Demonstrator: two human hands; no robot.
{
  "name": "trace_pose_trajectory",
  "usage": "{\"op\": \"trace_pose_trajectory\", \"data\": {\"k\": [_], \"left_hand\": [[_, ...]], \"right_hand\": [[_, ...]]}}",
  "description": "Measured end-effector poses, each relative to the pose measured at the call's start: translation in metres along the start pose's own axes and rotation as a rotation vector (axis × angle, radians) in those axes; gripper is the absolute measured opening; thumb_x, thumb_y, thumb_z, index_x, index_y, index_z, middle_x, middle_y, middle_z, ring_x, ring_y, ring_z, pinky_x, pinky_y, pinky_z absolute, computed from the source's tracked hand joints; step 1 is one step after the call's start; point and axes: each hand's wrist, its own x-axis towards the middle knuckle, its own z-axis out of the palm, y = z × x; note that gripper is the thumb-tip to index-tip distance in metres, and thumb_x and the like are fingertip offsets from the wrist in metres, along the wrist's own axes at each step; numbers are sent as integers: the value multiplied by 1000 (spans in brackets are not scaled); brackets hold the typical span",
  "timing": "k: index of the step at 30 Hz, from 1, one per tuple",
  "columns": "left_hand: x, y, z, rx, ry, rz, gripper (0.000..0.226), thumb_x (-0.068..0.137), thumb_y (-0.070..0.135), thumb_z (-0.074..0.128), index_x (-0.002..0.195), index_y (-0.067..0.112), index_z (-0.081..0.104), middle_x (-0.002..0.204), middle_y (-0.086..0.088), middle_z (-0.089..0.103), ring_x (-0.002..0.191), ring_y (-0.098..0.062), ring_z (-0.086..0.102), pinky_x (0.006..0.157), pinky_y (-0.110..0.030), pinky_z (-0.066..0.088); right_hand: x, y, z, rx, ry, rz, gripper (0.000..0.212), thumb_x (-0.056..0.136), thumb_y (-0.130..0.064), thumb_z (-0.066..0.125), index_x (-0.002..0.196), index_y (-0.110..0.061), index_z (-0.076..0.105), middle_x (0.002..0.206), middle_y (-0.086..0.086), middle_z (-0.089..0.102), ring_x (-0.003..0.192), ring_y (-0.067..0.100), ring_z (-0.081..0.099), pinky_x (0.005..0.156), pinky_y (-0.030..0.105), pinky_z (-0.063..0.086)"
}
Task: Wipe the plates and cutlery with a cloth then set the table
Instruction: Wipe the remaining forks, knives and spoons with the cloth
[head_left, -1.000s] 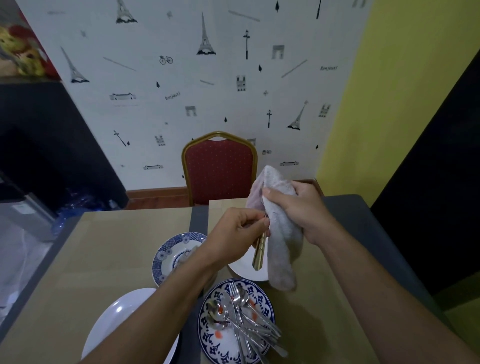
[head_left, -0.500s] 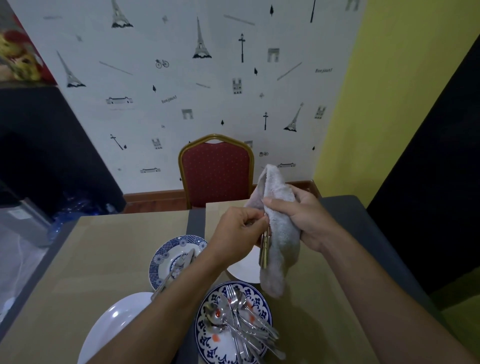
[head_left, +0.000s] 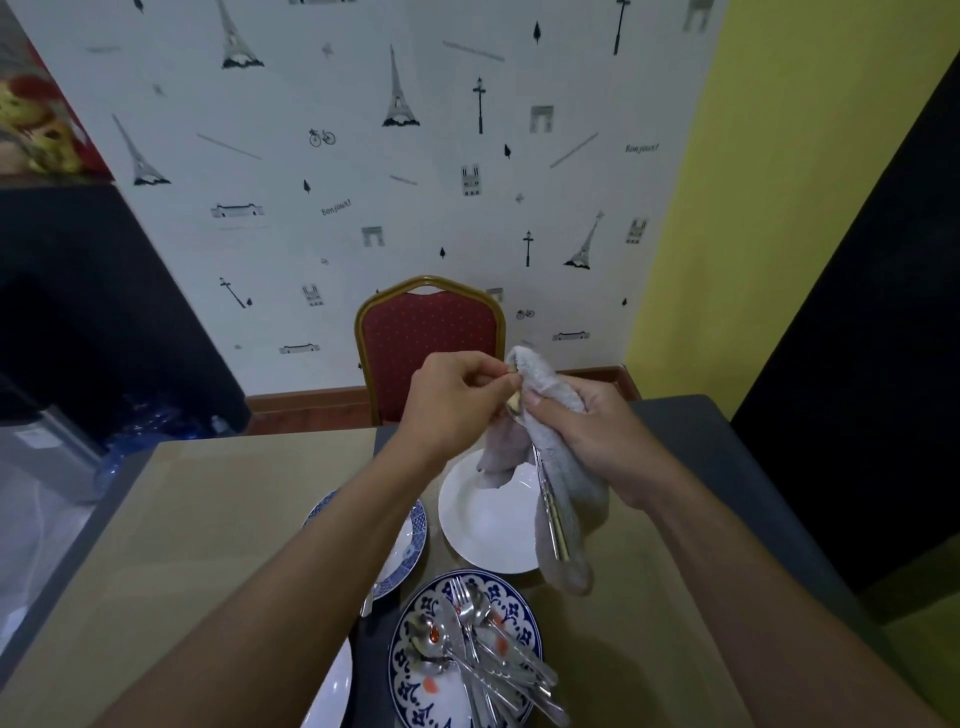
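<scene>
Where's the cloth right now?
Head view, right of centre: the cloth hangs from the right hand, wrapped round a piece of cutlery, over the white plate.

- A broad bare stretch of the tan table (head_left: 208, 519) is left open on the left.
- The middle is crowded by a white plate (head_left: 483, 525), a blue-rimmed plate (head_left: 415, 540) and a patterned plate (head_left: 415, 618) heaped with cutlery (head_left: 488, 654).
- The white plate is overhung by a cloth (head_left: 566, 499) and a spoon (head_left: 553, 514).
- The far edge is blocked by a red chair (head_left: 431, 343).
</scene>
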Motion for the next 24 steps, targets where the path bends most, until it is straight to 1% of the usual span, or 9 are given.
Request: {"op": "trace_pose_trajectory", "data": {"k": [2, 4, 6, 8, 11, 15, 20, 23, 24], "left_hand": [[1, 4, -4, -89, 9, -26, 5, 87, 15, 78, 83, 11, 78, 70, -9, 74, 61, -15, 64, 65, -36, 59], [4, 5, -8, -136, 105, -49, 8, 87, 17, 78, 81, 12, 78, 67, -8, 72, 59, -15, 62, 63, -31, 57], [7, 1, -10, -120, 242, -53, 9, 88, 20, 78, 81, 15, 77, 65, -4, 72, 58, -13, 63, 62, -30, 56], [8, -4, -8, -99, 330, -44, 8, 88, 23, 77, 81, 20, 76, 66, -2, 72, 60, -16, 66, 63, -33, 58], [3, -6, 1, -66, 334, -42, 10, 89, 25, 75, 81, 19, 74, 67, -4, 72, 64, -21, 70, 64, -36, 60], [-1, -2, 0, -28, 290, -38, 13, 91, 21, 73, 79, 14, 71, 61, -2, 71, 53, -13, 67, 62, -38, 61], [6, 3, -15, 19, 400, -37, 13, 87, 25, 74, 75, 19, 71, 62, 0, 69, 65, -25, 72, 69, -48, 62], [4, 1, -22, -13, 461, -77, 12, 85, 24, 71, 73, 20, 70, 62, -2, 69, 65, -27, 71, 68, -49, 62], [4, 1, -25, -21, 453, -105, 10, 84, 23, 71, 74, 19, 70, 64, -4, 70, 64, -25, 71, 68, -47, 62]], "right_hand": [[-3, -5, -1, 35, -45, 53, 19, 100, -25, 69, 116, -16, 75, 105, 7, 81, 95, 22, 78, 83, 36, 61], [-9, -9, -4, 83, -115, 136, 24, 97, -23, 73, 117, -11, 73, 104, 8, 81, 93, 22, 78, 79, 33, 62], [-15, -11, -6, 115, -178, 219, 27, 94, -21, 74, 117, -7, 70, 100, 9, 81, 87, 21, 78, 72, 30, 62], [-19, -9, -4, 98, -215, 261, 25, 93, -20, 75, 114, -5, 70, 99, 10, 80, 84, 22, 77, 73, 34, 63], [-17, -10, 1, -6, -176, 180, 22, 95, -26, 74, 110, -9, 74, 104, 10, 80, 93, 24, 77, 85, 38, 62], [-16, -19, 10, -102, -73, 58, 19, 95, -27, 75, 102, -9, 77, 90, 4, 79, 79, 10, 75, 64, 22, 59], [-18, -21, 10, -216, -180, 107, 14, 92, -27, 79, 104, -19, 77, 99, 1, 79, 95, 17, 77, 84, 37, 64], [-23, -19, 5, -375, -184, 109, 2, 88, -27, 77, 86, -26, 76, 85, -6, 76, 82, 10, 73, 74, 31, 57], [-26, -19, 5, -442, -165, 100, 7, 88, -27, 74, 81, -23, 75, 78, -5, 74, 75, 7, 71, 69, 28, 53]]}}
